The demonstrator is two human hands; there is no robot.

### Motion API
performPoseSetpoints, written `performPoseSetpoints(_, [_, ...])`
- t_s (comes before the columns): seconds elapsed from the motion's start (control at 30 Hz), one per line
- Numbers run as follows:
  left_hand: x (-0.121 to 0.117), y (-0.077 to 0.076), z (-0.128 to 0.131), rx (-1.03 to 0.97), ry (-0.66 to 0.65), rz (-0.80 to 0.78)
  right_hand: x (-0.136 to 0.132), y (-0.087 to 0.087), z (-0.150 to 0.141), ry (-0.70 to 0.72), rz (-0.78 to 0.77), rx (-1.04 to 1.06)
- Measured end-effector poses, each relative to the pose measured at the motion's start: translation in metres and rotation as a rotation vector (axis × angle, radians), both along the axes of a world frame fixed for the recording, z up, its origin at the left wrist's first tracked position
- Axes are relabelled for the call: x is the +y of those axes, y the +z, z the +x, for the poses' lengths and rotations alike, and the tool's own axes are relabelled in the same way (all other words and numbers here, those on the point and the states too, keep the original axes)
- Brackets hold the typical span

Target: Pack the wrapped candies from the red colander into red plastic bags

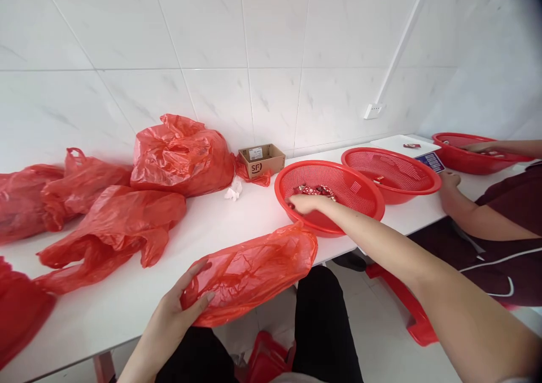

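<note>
My left hand [175,309] grips the near edge of a red plastic bag [249,270], thumb on one side of the rim. The bag's mouth gapes, and its far end lies against the front of a red colander basket [330,225]. Inside that basket is my right hand [304,203], reaching down at the left side among small red, white and dark wrapped pieces [315,191]. Its fingers are mostly hidden, so whether they grip a piece cannot be made out.
A second red basket [393,185] stands to the right, with a co-worker's hand [449,180] beyond it at a white tray [393,143] and a third basket [474,166]. Several red bags [182,157] crowd the table's left. A small carton [265,162] and crumpled tissue [234,190] lie behind.
</note>
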State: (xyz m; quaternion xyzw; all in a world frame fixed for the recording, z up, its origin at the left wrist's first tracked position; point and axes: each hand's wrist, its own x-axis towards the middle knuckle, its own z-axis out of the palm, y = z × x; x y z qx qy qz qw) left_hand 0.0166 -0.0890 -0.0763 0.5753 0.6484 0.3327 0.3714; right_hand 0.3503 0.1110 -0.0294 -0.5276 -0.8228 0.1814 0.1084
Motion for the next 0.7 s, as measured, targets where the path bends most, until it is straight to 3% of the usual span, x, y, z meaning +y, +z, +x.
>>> performPoseSetpoints(0.07, [0.000,0.002,0.002,-0.036,0.007,-0.014,-0.004,0.018,-0.007,-0.039,0.041,0.055])
performPoseSetpoints(0.13, [0.002,0.005,0.006,-0.071,0.027,-0.020,-0.023,0.034,-0.019,-0.031,0.095,0.245])
performPoseSetpoints(0.17, [0.003,0.007,0.008,-0.092,0.034,-0.020,-0.037,0.039,-0.026,0.020,0.091,0.386])
performPoseSetpoints(0.23, [0.006,0.011,0.012,-0.156,0.026,-0.034,-0.070,0.041,-0.043,0.259,-0.085,0.571])
performPoseSetpoints(0.3, [0.009,0.015,0.017,-0.248,-0.003,-0.072,-0.099,0.036,-0.058,0.402,-0.173,0.504])
performPoseSetpoints(0.37, [0.010,0.017,0.020,-0.322,-0.025,-0.099,-0.113,0.028,-0.066,0.388,-0.120,0.384])
performPoseSetpoints(0.47, [0.011,0.014,0.021,-0.335,-0.029,-0.076,-0.096,0.026,-0.057,0.281,-0.033,0.386])
performPoseSetpoints(0.57, [0.010,0.010,0.019,-0.320,-0.034,-0.053,-0.051,0.032,-0.025,0.109,0.052,0.368])
performPoseSetpoints(0.63, [0.009,0.008,0.018,-0.333,-0.037,-0.055,-0.020,0.033,0.000,-0.070,0.076,0.150])
performPoseSetpoints(0.7, [0.008,0.009,0.019,-0.356,-0.033,-0.059,0.003,0.026,0.023,-0.160,-0.029,-0.072])
